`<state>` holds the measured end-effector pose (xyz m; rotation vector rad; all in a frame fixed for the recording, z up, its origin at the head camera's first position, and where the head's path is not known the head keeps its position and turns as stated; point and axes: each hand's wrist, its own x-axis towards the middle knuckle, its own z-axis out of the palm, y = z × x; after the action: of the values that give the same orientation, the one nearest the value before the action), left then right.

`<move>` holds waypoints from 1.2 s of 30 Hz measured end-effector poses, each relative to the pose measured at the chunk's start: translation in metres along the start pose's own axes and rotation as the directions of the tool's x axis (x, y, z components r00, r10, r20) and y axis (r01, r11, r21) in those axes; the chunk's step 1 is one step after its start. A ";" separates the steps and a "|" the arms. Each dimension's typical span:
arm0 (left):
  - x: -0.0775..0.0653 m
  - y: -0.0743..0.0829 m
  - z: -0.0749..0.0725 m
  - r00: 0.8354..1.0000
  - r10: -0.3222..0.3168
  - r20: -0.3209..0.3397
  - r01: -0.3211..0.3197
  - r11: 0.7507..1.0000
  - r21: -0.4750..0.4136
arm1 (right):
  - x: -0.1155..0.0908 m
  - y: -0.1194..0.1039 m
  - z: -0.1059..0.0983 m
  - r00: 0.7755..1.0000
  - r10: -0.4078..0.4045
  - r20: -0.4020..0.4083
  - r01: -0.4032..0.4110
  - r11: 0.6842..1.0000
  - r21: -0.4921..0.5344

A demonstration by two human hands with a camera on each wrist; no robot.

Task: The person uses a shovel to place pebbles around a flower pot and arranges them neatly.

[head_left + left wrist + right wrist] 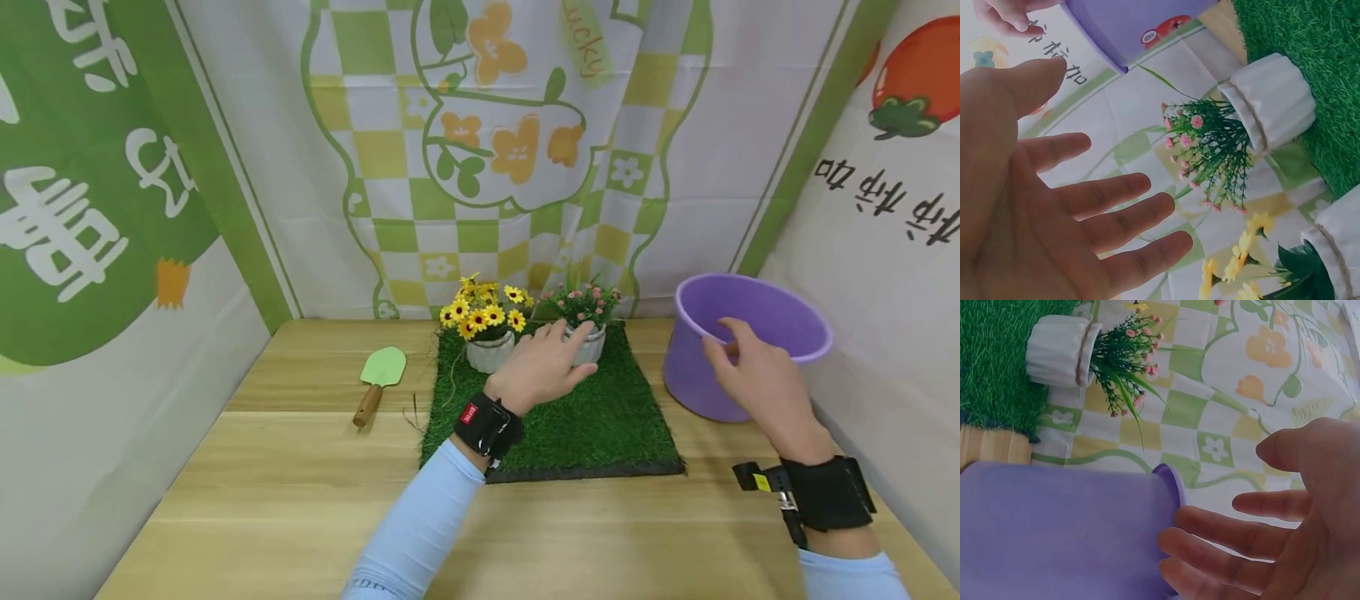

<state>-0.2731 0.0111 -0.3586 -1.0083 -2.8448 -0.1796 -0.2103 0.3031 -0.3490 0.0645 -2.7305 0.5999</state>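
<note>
My left hand [542,365] reaches over the turf mat with its fingers spread and nothing in it. Close beyond its fingertips stands a white pot [1275,100] of small pink flowers [583,302], partly covered by the hand in the head view. Beside it, to the left, is a second white pot [491,354] with yellow flowers [483,310]. My right hand [761,383] hovers by the near side of the purple bucket [697,367], fingers loosely bent and empty. In the right wrist view its fingertips [1175,540] overlap the rim of the bucket.
A small trowel [384,367] with a green blade and wooden handle lies left of the green turf mat [600,433]. Thin dark strands [412,412] lie between them. Printed curtains [517,233] hang behind the wooden table [300,500] and along both sides.
</note>
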 end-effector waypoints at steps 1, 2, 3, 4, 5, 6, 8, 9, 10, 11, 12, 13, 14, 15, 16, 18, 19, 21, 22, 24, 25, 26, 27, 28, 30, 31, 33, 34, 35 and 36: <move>0.001 0.001 0.000 1.000 0.006 0.000 -0.006 1.000 0.006 | -0.001 0.002 0.000 1.000 0.004 -0.002 -0.004 1.000 0.004; 0.002 0.002 0.000 1.000 0.009 -0.002 -0.009 1.000 0.013 | -0.001 0.003 -0.001 1.000 0.008 -0.003 -0.008 1.000 0.012; 0.003 0.003 0.000 1.000 0.011 -0.004 -0.011 1.000 0.020 | -0.001 0.004 -0.001 1.000 0.011 -0.012 -0.011 1.000 0.014; 0.004 0.004 0.000 1.000 0.014 -0.008 -0.014 1.000 0.023 | -0.001 0.005 -0.002 1.000 0.017 -0.020 -0.016 1.000 0.015; 0.005 0.005 0.000 1.000 0.017 -0.011 -0.017 0.999 0.029 | 0.000 0.006 -0.002 0.999 0.020 -0.031 -0.019 1.000 0.016; 0.006 0.006 0.000 1.000 0.022 -0.013 -0.021 0.999 0.041 | 0.001 0.006 -0.002 0.999 0.022 -0.041 -0.021 1.000 0.010; 0.009 0.011 0.002 0.999 0.045 -0.011 -0.044 0.997 0.057 | 0.000 0.009 -0.004 0.998 0.025 -0.054 -0.024 1.000 0.010; 0.010 0.013 0.003 0.998 0.062 -0.011 -0.061 0.996 0.069 | 0.000 0.010 -0.005 0.998 0.025 -0.065 -0.025 1.000 0.000; 0.012 0.015 0.004 0.997 0.078 -0.013 -0.077 0.994 0.078 | 0.000 0.011 -0.005 0.997 0.024 -0.068 -0.024 1.000 0.003; 0.013 0.017 0.005 0.995 0.094 -0.015 -0.092 0.992 0.088 | 0.000 0.013 -0.006 0.997 0.023 -0.074 -0.023 1.000 0.001; 0.014 0.020 0.005 0.994 0.109 -0.019 -0.107 0.990 0.093 | 0.000 0.014 -0.006 0.997 0.024 -0.077 -0.024 1.000 0.005; 0.016 0.022 0.006 0.992 0.123 -0.022 -0.120 0.988 0.097 | 0.000 0.016 -0.007 0.996 0.025 -0.087 -0.025 1.000 0.004; 0.017 0.024 0.006 0.990 0.137 -0.033 -0.133 0.986 0.104 | 0.001 0.018 -0.008 0.995 0.023 -0.101 -0.023 1.000 0.001; 0.019 0.026 0.005 0.988 0.148 -0.042 -0.142 0.983 0.115 | 0.002 0.020 -0.008 0.992 0.021 -0.123 -0.021 1.000 0.002; 0.020 0.028 0.005 0.986 0.157 -0.051 -0.150 0.981 0.121 | 0.003 0.022 -0.010 0.990 0.019 -0.139 -0.019 1.000 0.001; 0.022 0.031 0.003 0.984 0.169 -0.061 -0.159 0.977 0.139 | 0.004 0.026 -0.012 0.986 0.021 -0.166 -0.025 1.000 -0.018; 0.024 0.032 0.002 0.983 0.173 -0.063 -0.162 0.976 0.148 | 0.005 0.027 -0.013 0.984 0.023 -0.178 -0.030 0.999 -0.034; 0.025 0.034 0.001 0.982 0.176 -0.068 -0.163 0.973 0.162 | 0.006 0.030 -0.015 0.982 0.034 -0.185 -0.046 0.997 -0.057; 0.027 0.035 0.001 0.981 0.178 -0.071 -0.165 0.973 0.164 | 0.005 0.032 -0.017 0.981 0.042 -0.189 -0.056 0.996 -0.072; 0.029 0.038 0.000 0.980 0.183 -0.082 -0.168 0.972 0.165 | 0.004 0.035 -0.020 0.978 0.055 -0.200 -0.073 0.994 -0.085; 0.030 0.039 0.001 0.978 0.189 -0.092 -0.172 0.972 0.162 | 0.004 0.036 -0.022 0.977 0.061 -0.203 -0.080 0.993 -0.086; 0.031 0.040 0.001 0.975 0.197 -0.106 -0.179 0.971 0.158 | 0.004 0.038 -0.023 0.977 0.067 -0.205 -0.086 0.993 -0.083; 0.031 0.040 0.002 0.971 0.204 -0.122 -0.184 0.970 0.158 | 0.004 0.040 -0.024 0.974 0.067 -0.217 -0.086 0.993 -0.079; 0.032 0.041 0.002 0.969 0.208 -0.137 -0.186 0.970 0.155 | 0.005 0.042 -0.025 0.972 0.067 -0.226 -0.087 0.993 -0.076; 0.033 0.042 0.004 0.962 0.217 -0.165 -0.192 0.969 0.154 | 0.006 0.045 -0.028 0.970 0.075 -0.233 -0.094 0.993 -0.072; 0.033 0.042 0.005 0.960 0.219 -0.174 -0.193 0.969 0.153 | 0.007 0.047 -0.028 0.968 0.077 -0.239 -0.097 0.993 -0.074; 0.033 0.043 0.007 0.958 0.216 -0.189 -0.189 0.970 0.154 | 0.008 0.052 -0.030 0.965 0.078 -0.249 -0.103 0.991 -0.089; 0.033 0.043 0.007 0.957 0.216 -0.195 -0.188 0.970 0.153 | 0.009 0.054 -0.031 0.966 0.082 -0.244 -0.109 0.989 -0.099; 0.033 0.044 0.008 0.955 0.218 -0.202 -0.190 0.970 0.149 | 0.009 0.056 -0.033 0.968 0.090 -0.236 -0.118 0.987 -0.108; 0.034 0.045 0.009 0.953 0.221 -0.205 -0.195 0.971 0.142 | 0.010 0.058 -0.034 0.968 0.095 -0.231 -0.125 0.985 -0.119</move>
<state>-0.2714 0.0677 -0.3591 -1.1739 -2.4992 -0.0917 -0.2155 0.3705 -0.3394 -0.1784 -2.5567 0.4246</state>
